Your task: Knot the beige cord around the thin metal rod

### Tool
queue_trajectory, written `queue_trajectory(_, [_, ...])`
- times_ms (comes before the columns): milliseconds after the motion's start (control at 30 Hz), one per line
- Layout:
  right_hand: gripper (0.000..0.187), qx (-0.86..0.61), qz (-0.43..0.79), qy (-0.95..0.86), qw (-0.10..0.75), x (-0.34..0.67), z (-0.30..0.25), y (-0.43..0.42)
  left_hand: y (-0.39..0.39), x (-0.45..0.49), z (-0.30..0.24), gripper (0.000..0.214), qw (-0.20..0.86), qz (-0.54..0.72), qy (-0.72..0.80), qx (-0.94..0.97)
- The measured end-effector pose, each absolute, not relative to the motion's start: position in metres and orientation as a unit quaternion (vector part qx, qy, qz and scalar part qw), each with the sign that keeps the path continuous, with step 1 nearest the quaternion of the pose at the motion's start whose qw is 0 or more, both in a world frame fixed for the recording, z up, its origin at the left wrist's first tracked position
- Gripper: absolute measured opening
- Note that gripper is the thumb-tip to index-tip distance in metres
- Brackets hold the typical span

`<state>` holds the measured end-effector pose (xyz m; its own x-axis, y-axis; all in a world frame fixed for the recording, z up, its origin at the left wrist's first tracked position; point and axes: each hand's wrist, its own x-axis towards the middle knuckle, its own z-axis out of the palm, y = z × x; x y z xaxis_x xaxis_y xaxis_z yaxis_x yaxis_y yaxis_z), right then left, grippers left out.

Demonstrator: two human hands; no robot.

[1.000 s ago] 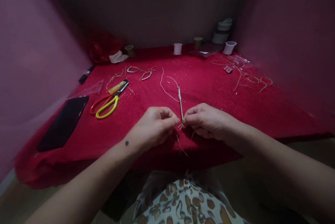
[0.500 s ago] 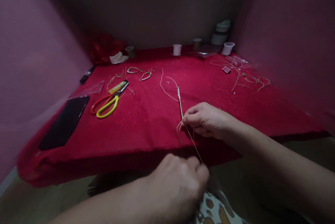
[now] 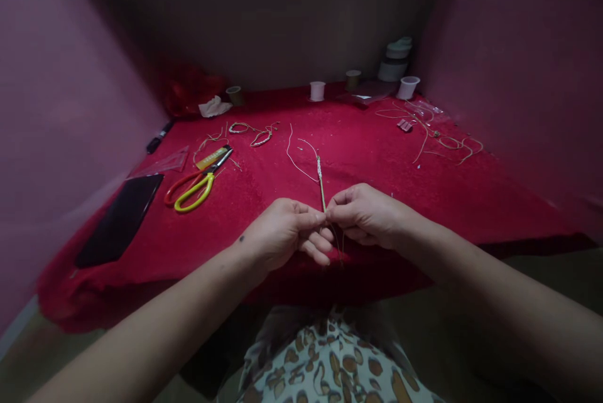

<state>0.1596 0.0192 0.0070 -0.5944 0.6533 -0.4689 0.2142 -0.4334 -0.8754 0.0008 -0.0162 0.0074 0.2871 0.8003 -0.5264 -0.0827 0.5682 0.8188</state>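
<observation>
A thin braided cord (image 3: 322, 193) runs toward me over the red cloth, with a white braided section (image 3: 319, 168) at its far end and a loose pale strand (image 3: 293, 155) curving off to the left. My right hand (image 3: 365, 213) pinches the near end of the cord between thumb and forefinger. My left hand (image 3: 292, 230) meets it there, thumb and forefinger closed on the cord at the same spot, its other fingers loosely curled below. Fine loose strands hang down beneath the two hands. The exact grip point is partly hidden by the fingertips.
Scissors (image 3: 195, 189) with red and yellow handles and a black phone (image 3: 120, 221) lie to the left. Two finished-looking bracelets (image 3: 261, 136) rest further back. Thread spools (image 3: 317, 91) stand along the back edge. Loose cords (image 3: 455, 144) and a pink binder clip (image 3: 405, 125) are at right.
My left hand has moved up and forward from near my lap, where a strand was drawn out taut, to meet my right hand at the cord. My right hand stays nearly in place.
</observation>
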Motion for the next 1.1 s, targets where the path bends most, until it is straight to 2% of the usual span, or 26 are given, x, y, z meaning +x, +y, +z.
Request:
queue_trajectory(267, [0.017, -0.422, 0.733, -0.511, 0.153, 0.162, 0.003, 0.020, -0.021, 0.005, 0.006, 0.022, 0.671, 0.314, 0.537, 0.404])
queue_trajectory(533, [0.012, -0.431, 0.712, -0.534, 0.148, 0.162, 0.003, 0.020, -0.027, 0.010, 0.007, 0.018, 0.615, 0.338, 0.564, 0.435])
queue_trajectory(700, [0.011, -0.443, 0.707, -0.534, 0.140, 0.161, 0.007, 0.019, -0.027, 0.008, 0.008, 0.017, 0.636, 0.337, 0.557, 0.413])
queue_trajectory(867, [0.014, -0.445, 0.711, -0.527, 0.138, 0.159, 0.010, 0.019, -0.023, 0.000, 0.010, 0.020, 0.668, 0.278, 0.547, 0.421])
queue_trajectory(1000, [0.018, -0.443, 0.711, -0.528, 0.137, 0.158, 0.010, 0.019, -0.020, -0.003, 0.015, 0.022, 0.624, 0.217, 0.566, 0.493])
queue_trajectory(1100, [0.017, -0.440, 0.712, -0.530, 0.138, 0.158, 0.009, 0.019, -0.020, -0.001, 0.017, 0.017, 0.590, 0.221, 0.581, 0.516])
